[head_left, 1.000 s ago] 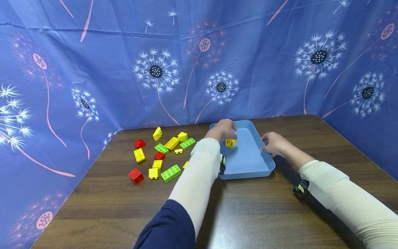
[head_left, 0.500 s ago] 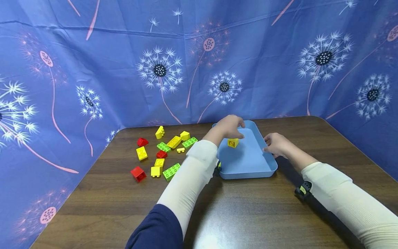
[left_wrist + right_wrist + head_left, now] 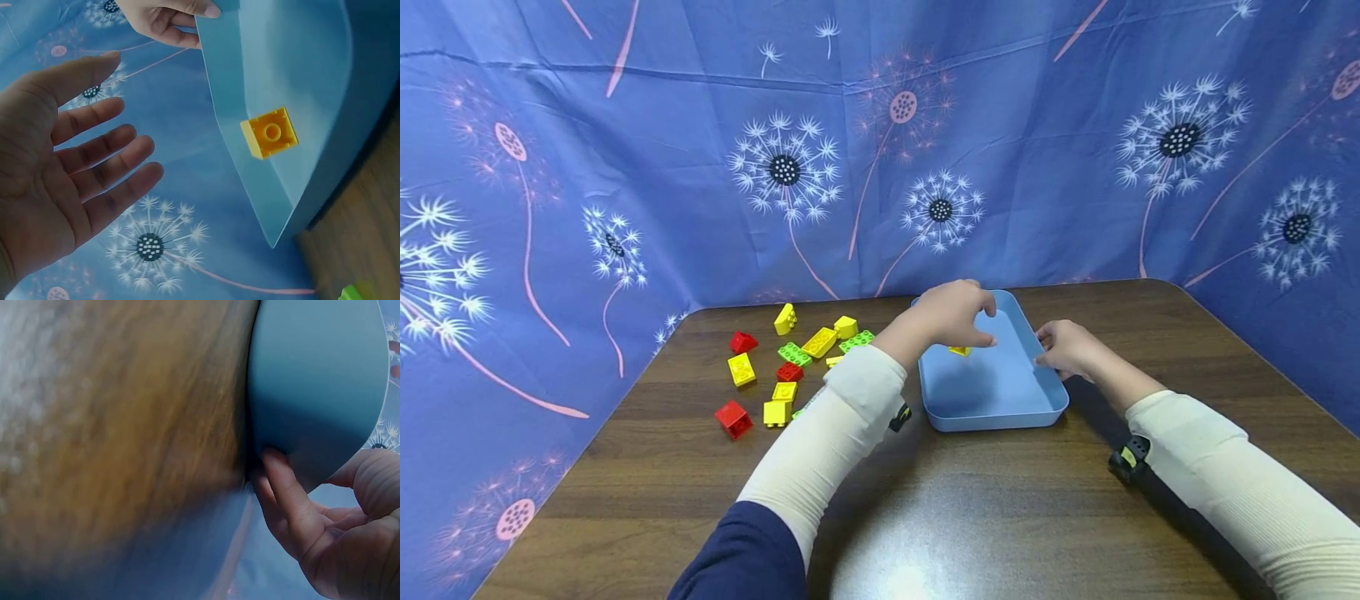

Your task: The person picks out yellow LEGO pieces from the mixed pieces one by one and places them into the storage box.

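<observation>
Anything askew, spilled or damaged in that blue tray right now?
No spill or damage shows. The yellow block in the blue tray lies tipped over: its hollow underside is exposed rather than flat on the tray floor.

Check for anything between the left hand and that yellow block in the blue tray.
Nothing visible: the left hand hangs over the blue tray, and the left wrist view shows the yellow block uncovered.

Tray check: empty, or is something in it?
Not empty: the left wrist view shows a yellow block inside the tray, hollow side showing, apart from the left hand.
</observation>
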### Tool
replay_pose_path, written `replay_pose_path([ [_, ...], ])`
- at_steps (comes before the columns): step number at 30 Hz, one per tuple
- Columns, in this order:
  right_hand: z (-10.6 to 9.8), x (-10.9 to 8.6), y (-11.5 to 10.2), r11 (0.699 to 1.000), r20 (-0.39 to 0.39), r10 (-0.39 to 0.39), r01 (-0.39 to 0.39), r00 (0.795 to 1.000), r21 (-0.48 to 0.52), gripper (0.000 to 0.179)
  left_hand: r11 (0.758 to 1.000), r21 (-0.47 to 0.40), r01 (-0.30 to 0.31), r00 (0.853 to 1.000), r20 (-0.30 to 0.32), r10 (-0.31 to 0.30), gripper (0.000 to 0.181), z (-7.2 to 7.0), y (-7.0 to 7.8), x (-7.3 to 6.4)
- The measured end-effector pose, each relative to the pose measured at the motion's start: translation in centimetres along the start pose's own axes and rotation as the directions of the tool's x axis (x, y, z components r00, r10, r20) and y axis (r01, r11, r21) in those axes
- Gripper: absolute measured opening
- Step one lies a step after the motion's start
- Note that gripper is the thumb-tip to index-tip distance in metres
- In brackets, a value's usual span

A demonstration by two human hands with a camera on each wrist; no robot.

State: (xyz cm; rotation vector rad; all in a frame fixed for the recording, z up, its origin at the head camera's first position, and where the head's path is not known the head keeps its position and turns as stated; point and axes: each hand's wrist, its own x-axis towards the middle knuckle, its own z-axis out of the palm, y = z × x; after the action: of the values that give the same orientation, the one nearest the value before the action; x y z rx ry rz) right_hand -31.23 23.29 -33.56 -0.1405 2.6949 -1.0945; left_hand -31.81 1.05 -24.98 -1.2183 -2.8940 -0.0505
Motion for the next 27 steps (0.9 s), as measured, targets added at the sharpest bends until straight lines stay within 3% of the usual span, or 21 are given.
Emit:
replay_pose_path([
  [12, 0.1, -0.1, -0.1, 1.0, 0.002, 0.015, -0.015, 1.0, 0.014, 0.05, 0.992, 0.121, -0.046, 0.999, -0.023, 0.049, 0.04, -0.3, -0.3, -2.7],
  [21, -0.1, -0.1, -0.1, 1.0, 0.008, 0.008, -0.008, 1.0, 0.021, 0.052, 0.989, 0.123, -0.086, 0.996, -0.023, 0.089, 0.041, -0.9, -1.0, -5.5],
  [27, 0.0, -0.3, -0.2, 1.0, 0.006, 0.003, -0.003, 1.0, 0.012, 0.051, 0.994, 0.071, -0.078, 0.997, -0.01, 0.079, 0.041, -0.7, -1.6, -7.5],
])
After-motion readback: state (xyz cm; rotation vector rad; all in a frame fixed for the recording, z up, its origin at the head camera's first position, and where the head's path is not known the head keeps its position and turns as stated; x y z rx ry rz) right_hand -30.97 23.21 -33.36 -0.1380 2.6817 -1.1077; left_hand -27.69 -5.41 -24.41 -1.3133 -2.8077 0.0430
